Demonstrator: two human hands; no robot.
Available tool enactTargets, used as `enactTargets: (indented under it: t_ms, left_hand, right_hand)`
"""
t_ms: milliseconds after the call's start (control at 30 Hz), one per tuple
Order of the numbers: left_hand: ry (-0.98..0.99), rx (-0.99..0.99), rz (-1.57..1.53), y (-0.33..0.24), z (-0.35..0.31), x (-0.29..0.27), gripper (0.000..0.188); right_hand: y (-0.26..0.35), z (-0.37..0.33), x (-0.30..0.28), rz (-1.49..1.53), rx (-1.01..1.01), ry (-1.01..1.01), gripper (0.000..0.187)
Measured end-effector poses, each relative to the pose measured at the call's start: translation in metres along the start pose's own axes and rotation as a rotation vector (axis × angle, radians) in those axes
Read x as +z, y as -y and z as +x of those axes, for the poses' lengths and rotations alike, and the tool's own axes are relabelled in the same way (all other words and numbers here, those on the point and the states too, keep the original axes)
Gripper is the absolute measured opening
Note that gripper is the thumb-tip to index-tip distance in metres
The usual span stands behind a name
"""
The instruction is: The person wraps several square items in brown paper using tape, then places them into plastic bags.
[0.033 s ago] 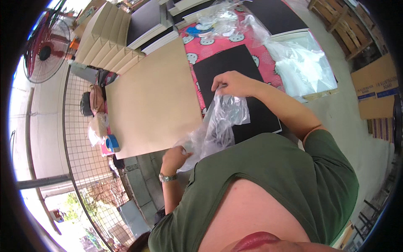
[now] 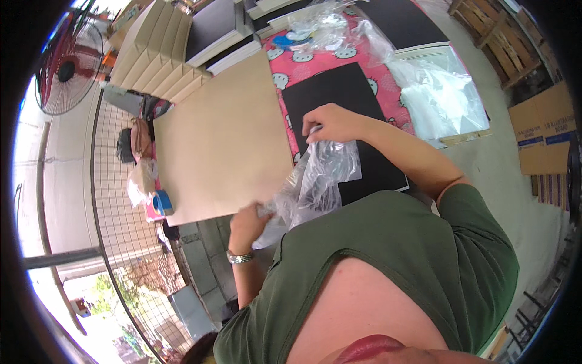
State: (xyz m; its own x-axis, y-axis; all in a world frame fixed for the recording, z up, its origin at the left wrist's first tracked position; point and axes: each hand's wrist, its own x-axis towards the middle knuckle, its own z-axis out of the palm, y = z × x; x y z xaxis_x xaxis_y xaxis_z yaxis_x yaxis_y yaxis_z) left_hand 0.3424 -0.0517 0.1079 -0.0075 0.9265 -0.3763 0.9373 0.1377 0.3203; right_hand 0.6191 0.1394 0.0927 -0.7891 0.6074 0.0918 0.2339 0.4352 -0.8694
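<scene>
A crumpled clear plastic bag (image 2: pixel 318 185) stretches between my two hands, over the near part of a black board (image 2: pixel 327 94). Pinched in my right hand (image 2: pixel 327 123) is the bag's upper end, above the middle of the board. My left hand (image 2: pixel 247 225), with a metal watch on its wrist, is closed round the bag's other end, just off the near edge of a large tan sheet of board (image 2: pixel 224 139). Some of its fingertips are blurred.
Tan wrapped packs (image 2: pixel 151 51) and black-covered stacks (image 2: pixel 218 30) stand at the far left. More clear plastic bags (image 2: pixel 439 91) lie at the right on the pink patterned table cover (image 2: pixel 339 54). A blue tape roll (image 2: pixel 162 203) sits by the left edge; a fan (image 2: pixel 65 71) stands beyond.
My left hand has shifted slightly up and left with its end of the bag, its fingers closing further round it. My right hand has come down a little.
</scene>
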Motion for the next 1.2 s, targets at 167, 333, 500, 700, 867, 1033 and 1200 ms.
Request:
enactTargets:
  t_ms: [167, 333, 500, 700, 867, 1033, 1200]
  left_hand:
    - [-0.459, 0.315, -0.686, -0.088, 0.039, -0.033, 0.046]
    - [-0.340, 0.234, -1.180, -0.084, 0.091, -0.015, 0.029]
    - [-0.349, 0.262, -1.421, -0.107, 0.098, -0.013, 0.017]
    - [-0.267, 0.292, -1.619, -0.110, 0.092, -0.010, 0.009]
    - [-0.400, 0.389, -1.618, -0.131, 0.074, -0.020, 0.015]
    - [-0.484, 0.351, -1.496, -0.148, 0.064, -0.027, 0.020]
    - [-0.534, 0.377, -1.341, -0.150, 0.059, -0.024, 0.028]
  right_hand:
    - [0.059, 0.034, 0.022, -0.029, -0.150, 0.118, 0.031]
    - [0.060, 0.027, 0.006, 0.528, 0.018, -0.438, 0.033]
    - [0.034, -0.020, 0.017, 0.610, 0.133, -0.463, 0.019]
    - [0.030, -0.040, -0.006, 0.575, 0.221, -0.384, 0.013]
    - [0.039, -0.044, -0.013, 0.530, 0.109, -0.437, 0.013]
    - [0.052, -0.055, -0.014, 0.594, 0.089, -0.365, 0.012]
    - [0.059, -0.059, -0.018, 0.350, 0.148, -0.459, 0.009]
